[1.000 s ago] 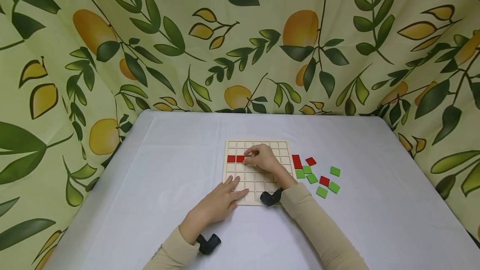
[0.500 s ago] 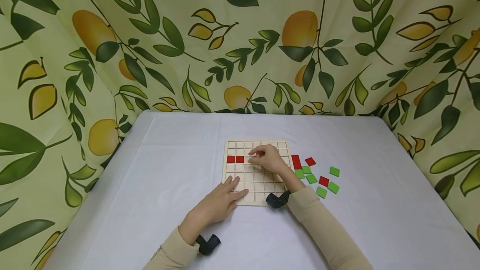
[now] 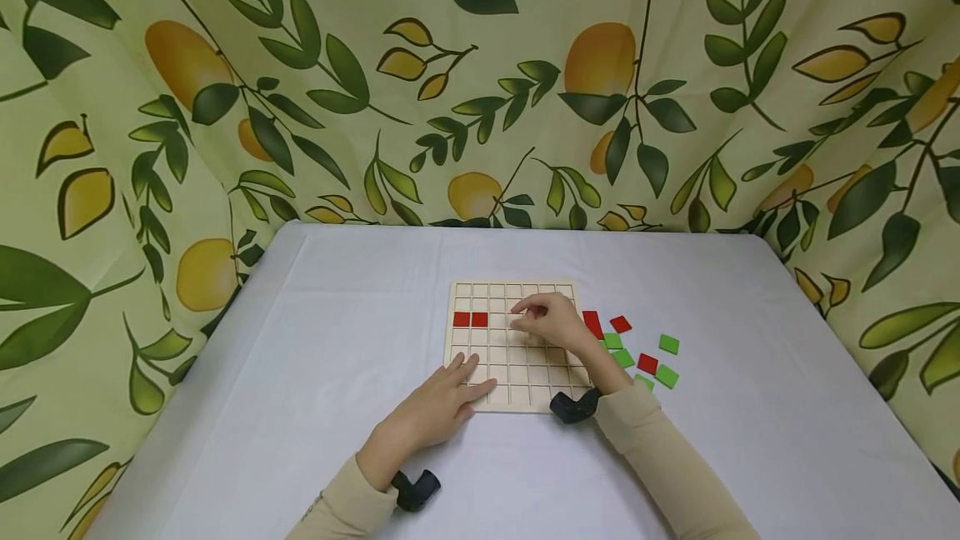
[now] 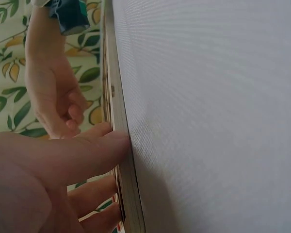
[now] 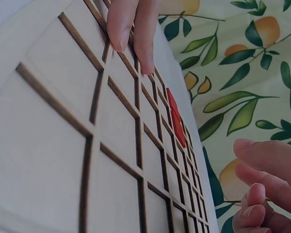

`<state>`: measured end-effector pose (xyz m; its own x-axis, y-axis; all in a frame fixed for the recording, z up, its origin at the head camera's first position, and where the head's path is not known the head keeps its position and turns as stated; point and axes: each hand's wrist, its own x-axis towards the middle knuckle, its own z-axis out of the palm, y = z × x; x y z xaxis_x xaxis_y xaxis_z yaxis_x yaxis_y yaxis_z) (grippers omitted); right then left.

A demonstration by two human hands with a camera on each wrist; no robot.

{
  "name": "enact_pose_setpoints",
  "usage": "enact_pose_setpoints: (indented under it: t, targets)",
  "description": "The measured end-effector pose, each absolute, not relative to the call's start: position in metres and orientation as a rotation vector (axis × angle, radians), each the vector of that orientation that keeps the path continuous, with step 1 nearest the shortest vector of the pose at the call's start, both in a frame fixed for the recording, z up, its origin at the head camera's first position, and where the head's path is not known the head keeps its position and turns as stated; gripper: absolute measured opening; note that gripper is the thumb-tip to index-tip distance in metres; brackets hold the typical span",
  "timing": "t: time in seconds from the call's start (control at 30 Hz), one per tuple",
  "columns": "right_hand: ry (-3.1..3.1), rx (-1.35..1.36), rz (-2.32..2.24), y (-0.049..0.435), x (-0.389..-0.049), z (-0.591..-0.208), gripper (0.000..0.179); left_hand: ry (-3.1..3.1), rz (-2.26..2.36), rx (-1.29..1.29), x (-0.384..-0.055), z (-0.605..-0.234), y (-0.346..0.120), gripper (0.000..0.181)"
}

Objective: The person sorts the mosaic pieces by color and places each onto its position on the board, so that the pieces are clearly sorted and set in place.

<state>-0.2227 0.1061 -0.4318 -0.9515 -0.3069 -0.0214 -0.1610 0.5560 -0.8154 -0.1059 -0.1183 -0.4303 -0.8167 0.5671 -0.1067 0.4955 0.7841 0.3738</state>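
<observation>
A wooden board with a grooved grid (image 3: pixel 498 373) lies on the white-covered table. In its third row from the back, at the left, sit two red square tiles (image 3: pixel 471 319), side by side; the right wrist view shows these red tiles (image 5: pixel 176 119) too. The left hand (image 3: pixel 435 407) rests on the board's front left corner with fingers spread, and its thumb (image 4: pixel 99 150) lies at the board's edge. Over the board's right half hovers the right hand (image 3: pixel 551 322), fingers loosely bent. In the right wrist view, its fingertips (image 5: pixel 245 148) are apart with nothing between them.
Right of the board lie loose pieces: a longer red piece (image 3: pixel 592 324), a red square (image 3: pixel 621 324), another red square (image 3: pixel 648 363) and several green squares (image 3: pixel 667 376). Black devices (image 3: pixel 417 490) sit at both wrists. A fruit-patterned curtain (image 3: pixel 480 107) surrounds the table.
The right hand has drawn away from the two red tiles, moving right and slightly toward the person across the board. Left hand and red tiles have stayed in place.
</observation>
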Motion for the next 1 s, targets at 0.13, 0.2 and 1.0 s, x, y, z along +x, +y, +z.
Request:
enact_pose_setpoints:
  t: [0.13, 0.2, 1.0]
  targets:
    - [2.625, -0.406, -1.372, 0.113, -0.222, -0.431, 0.023, 2.759, 0.514, 0.824, -0.106, -0.432, -0.118, 0.045]
    - [2.627, -0.402, -1.375, 0.116, -0.221, -0.430, 0.022, 2.760, 0.515, 0.823, -0.106, -0.432, -0.118, 0.045]
    - [2.607, -0.348, -1.443, 0.167, -0.213, -0.435, 0.029, 2.791, 0.471, 0.884, -0.107, -0.434, -0.119, 0.044]
